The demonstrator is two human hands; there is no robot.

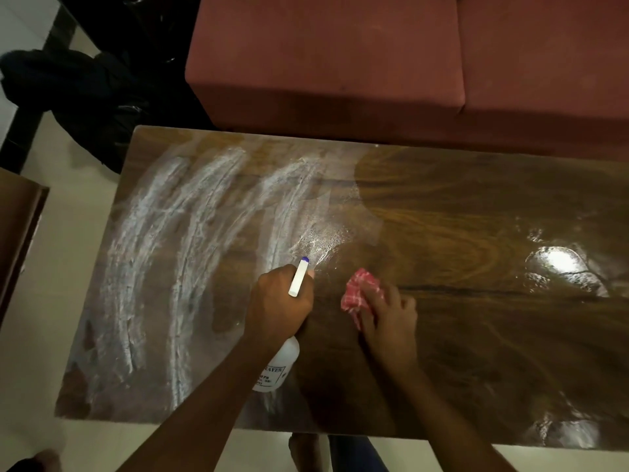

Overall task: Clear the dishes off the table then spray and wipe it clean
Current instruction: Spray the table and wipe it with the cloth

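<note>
A glossy wooden table (476, 240) fills the view, with no dishes on it. White foamy streaks (190, 233) cover its left half, and wet sheen shows near the middle. My left hand (275, 301) grips a white spray bottle (279, 367) by its head, the blue-tipped nozzle (304, 260) pointing away from me over the table. Just to the right, my right hand (388, 315) presses a red-and-white checked cloth (359, 291) onto the tabletop.
A reddish sofa (340, 63) stands right behind the table's far edge. A dark bag or heap of cloth (78, 93) lies on the pale floor at the far left. A brown piece of furniture (17, 226) sits at the left edge. A bare foot (303, 451) shows below the near edge.
</note>
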